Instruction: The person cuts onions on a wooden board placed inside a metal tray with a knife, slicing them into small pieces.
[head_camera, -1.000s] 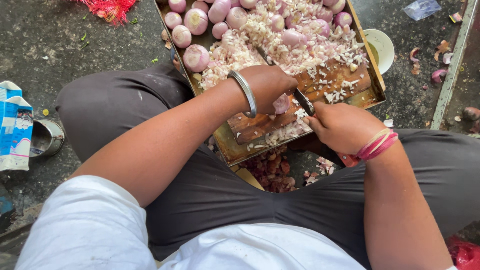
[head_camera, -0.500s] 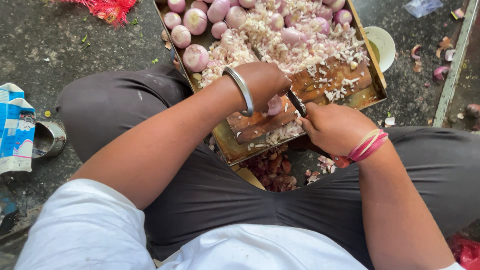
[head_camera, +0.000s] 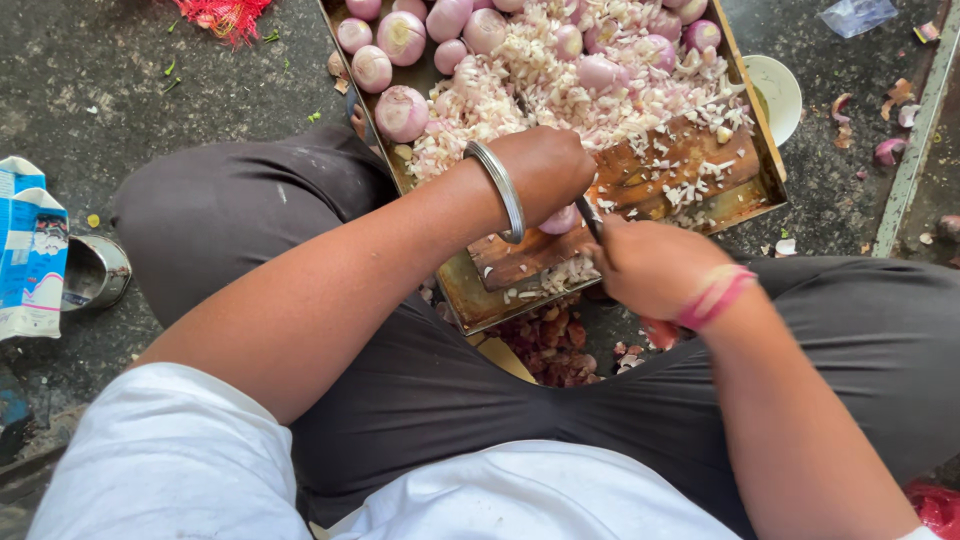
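From my remote seat I look straight down on a seated person with a metal tray (head_camera: 770, 175) propped across the lap, its near corner resting between the knees, which keeps the work close to both arms. My left hand (head_camera: 545, 170), a steel bangle (head_camera: 500, 190) on its wrist, is curled down over a peeled onion (head_camera: 560, 218), fingers pressed onto it so it stays put on the wooden board (head_camera: 520, 260) inside the tray. My right hand (head_camera: 650, 268) is closed around the handle of a knife (head_camera: 590, 215), whose dark blade stands just beside the held onion, touching or nearly touching it; I cannot tell which. Pink bands (head_camera: 715, 295) ring that wrist. Chopped onion (head_camera: 560, 90) is heaped toward the far half of the tray, pushed away from the cutting spot, and whole peeled onions (head_camera: 400, 112) lie along the far and left edges, within reach of the left hand. Purple skins (head_camera: 550, 345) are piled on the floor under the tray's near corner. A small pale bowl (head_camera: 780, 90) sits on the floor beyond the tray's right side, and a blue-and-white carton (head_camera: 30, 250) with a metal ring (head_camera: 95, 272) lies well apart at the left.
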